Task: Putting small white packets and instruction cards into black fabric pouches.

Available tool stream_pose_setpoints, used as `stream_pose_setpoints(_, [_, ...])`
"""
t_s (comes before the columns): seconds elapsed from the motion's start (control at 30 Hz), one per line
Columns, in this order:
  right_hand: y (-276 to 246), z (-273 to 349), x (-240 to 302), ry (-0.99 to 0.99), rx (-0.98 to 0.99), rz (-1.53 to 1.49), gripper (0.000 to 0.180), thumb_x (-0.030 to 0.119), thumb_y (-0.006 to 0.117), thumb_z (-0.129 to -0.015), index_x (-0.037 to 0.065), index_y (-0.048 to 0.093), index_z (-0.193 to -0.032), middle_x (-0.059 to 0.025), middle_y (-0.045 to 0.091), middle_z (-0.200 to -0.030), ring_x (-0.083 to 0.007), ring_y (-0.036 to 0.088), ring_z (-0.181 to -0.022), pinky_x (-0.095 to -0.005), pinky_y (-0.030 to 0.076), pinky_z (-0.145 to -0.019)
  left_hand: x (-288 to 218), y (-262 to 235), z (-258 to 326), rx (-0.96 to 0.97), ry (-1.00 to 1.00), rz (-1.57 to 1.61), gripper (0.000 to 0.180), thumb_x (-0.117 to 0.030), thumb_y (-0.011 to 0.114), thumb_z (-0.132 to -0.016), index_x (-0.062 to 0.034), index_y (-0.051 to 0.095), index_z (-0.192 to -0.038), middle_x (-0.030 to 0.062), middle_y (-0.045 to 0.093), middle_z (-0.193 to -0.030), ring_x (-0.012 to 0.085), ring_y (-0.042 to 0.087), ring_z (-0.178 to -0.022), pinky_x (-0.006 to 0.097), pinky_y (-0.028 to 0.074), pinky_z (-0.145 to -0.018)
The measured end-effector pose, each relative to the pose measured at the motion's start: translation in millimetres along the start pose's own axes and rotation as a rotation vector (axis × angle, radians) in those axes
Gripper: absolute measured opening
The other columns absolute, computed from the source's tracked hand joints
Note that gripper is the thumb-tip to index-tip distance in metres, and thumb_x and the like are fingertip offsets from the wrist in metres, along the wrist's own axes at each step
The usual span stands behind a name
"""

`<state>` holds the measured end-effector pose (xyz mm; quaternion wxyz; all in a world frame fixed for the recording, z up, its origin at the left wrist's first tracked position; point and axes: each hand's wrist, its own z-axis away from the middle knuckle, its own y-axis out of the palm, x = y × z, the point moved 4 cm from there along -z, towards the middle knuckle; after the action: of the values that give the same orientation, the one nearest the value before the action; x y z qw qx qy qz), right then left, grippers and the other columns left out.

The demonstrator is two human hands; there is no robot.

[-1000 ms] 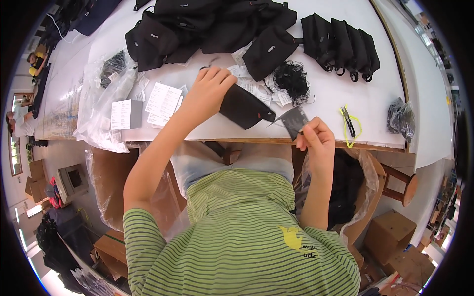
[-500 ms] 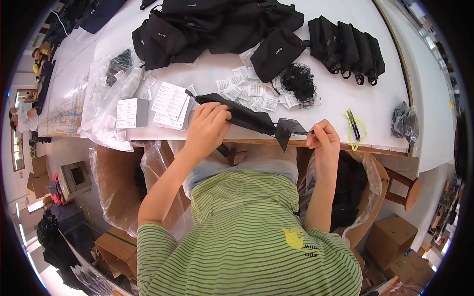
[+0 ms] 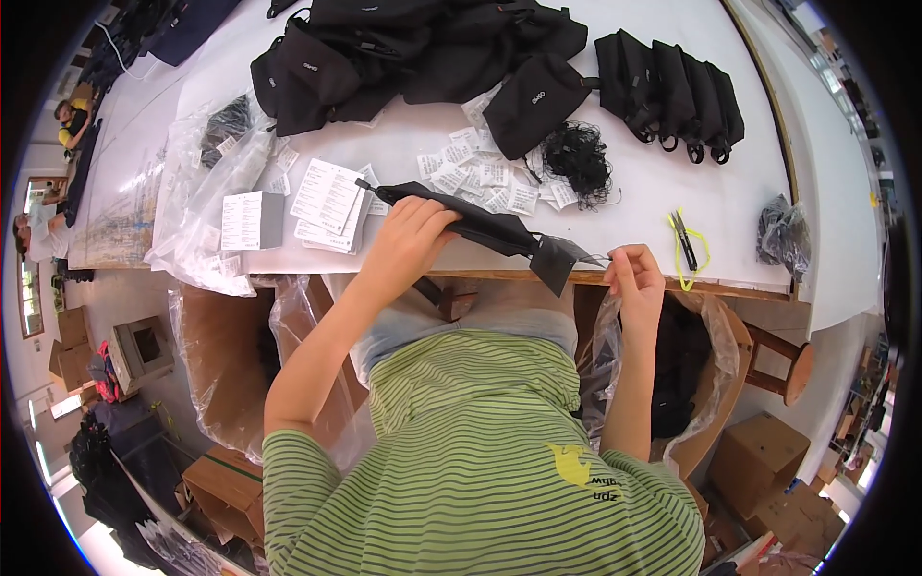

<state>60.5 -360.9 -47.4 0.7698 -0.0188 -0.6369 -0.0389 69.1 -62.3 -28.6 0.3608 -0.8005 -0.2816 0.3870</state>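
Note:
My left hand (image 3: 408,238) is wrapped round a slim black fabric pouch (image 3: 497,230), held aslant above the table's near edge. From the pouch's right end hangs a dark hang tag (image 3: 554,267) on a thin black string. My right hand (image 3: 636,274) pinches the far end of that string (image 3: 593,256) between thumb and fingertips, drawing it out to the right. Printed white cards (image 3: 327,197) lie in a pile beyond my left hand. Behind the pouch are scattered small white sachets (image 3: 466,173) and a tangled bundle of black strings (image 3: 579,165).
Black pouches (image 3: 432,58) are heaped at the back, with several more lined up (image 3: 667,96) at the right. Snips (image 3: 685,240) with a yellow cord lie near the front edge. Clear plastic bags (image 3: 206,202) sit at left. Lined cartons (image 3: 226,365) stand below the table.
My right hand has shifted slightly right and down, away from the tag, with more string showing between them. The tag has turned. My left hand keeps its hold on the pouch.

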Motion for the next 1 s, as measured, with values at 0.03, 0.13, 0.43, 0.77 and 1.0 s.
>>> stream_pose_setpoints(0.03, [-0.7,1.0,-3.8,0.000,-0.003,0.001,0.015,0.017,0.066,-0.090,0.004,0.059,-0.085,0.0014,0.056,-0.067,-0.0034,0.046,-0.059,-0.0184,0.034,-0.054,0.5,0.7,-1.1,0.026,0.024,0.006,0.027,-0.003,0.071,-0.070,-0.0030,0.061,-0.096,0.0089,0.060,-0.090,0.0301,0.056,-0.088,0.039,0.044,-0.083])
stream_pose_setpoints(0.13, [-2.1,6.7,0.1,-0.159,-0.157,0.298,0.025,0.021,0.073,-0.083,0.003,0.061,-0.096,-0.0016,0.058,-0.082,-0.0097,0.052,-0.072,-0.0232,0.042,-0.066,2.1,0.6,-2.5,0.016,0.042,0.009,0.026,-0.003,0.071,-0.070,-0.0026,0.062,-0.095,0.0097,0.060,-0.090,0.0302,0.057,-0.088,0.039,0.045,-0.082])
stream_pose_setpoints(0.43, [47.9,28.3,0.4,-0.357,-0.025,0.634,0.059,0.021,0.079,-0.070,0.007,0.051,-0.121,-0.0097,0.057,-0.115,-0.0273,0.050,-0.110,-0.0385,0.036,-0.096,0.9,-3.8,-11.7,-0.093,0.036,-0.020,0.022,-0.004,0.071,-0.071,-0.0028,0.061,-0.091,0.0081,0.061,-0.087,0.0268,0.059,-0.082,0.037,0.046,-0.077])
stream_pose_setpoints(0.77, [5.5,-0.8,-26.3,-0.011,-0.203,-0.342,0.018,0.008,0.063,-0.091,-0.001,0.063,-0.107,-0.0081,0.068,-0.087,-0.0129,0.064,-0.074,-0.0240,0.051,-0.067,-14.8,-6.5,12.2,0.353,-0.286,0.047,0.017,-0.015,0.068,-0.081,-0.0076,0.060,-0.094,0.0114,0.061,-0.079,0.0313,0.060,-0.079,0.040,0.045,-0.069])
stream_pose_setpoints(1.0, [-24.0,5.1,6.3,0.236,0.373,-0.206,0.033,0.013,0.063,-0.089,0.000,0.050,-0.117,-0.0092,0.060,-0.075,-0.0158,0.057,-0.057,-0.0250,0.046,-0.053,-3.9,-0.1,3.5,0.464,-0.445,0.145,0.043,-0.020,0.067,-0.082,-0.0105,0.054,-0.121,0.0132,0.066,-0.089,0.0329,0.062,-0.084,0.039,0.047,-0.073])
